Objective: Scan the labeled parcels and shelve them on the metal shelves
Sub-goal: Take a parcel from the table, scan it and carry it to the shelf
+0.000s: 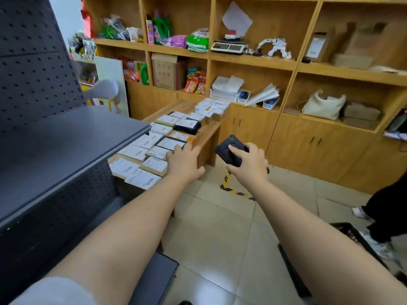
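Right hand [248, 164] wrapped around black scanner [231, 151], thumb on its top face, held off the desk's right edge. Left hand [184, 161] open with fingers extended, empty, reaching over labeled parcels [154, 148] laid in rows on the wooden desk [207, 137]. Grey metal shelf [72, 139] bare, left of the desk, its edge overhanging the parcels. Risk: parcels packed edge to edge, so lifting one may drag a neighbour; a tilted label could misread.
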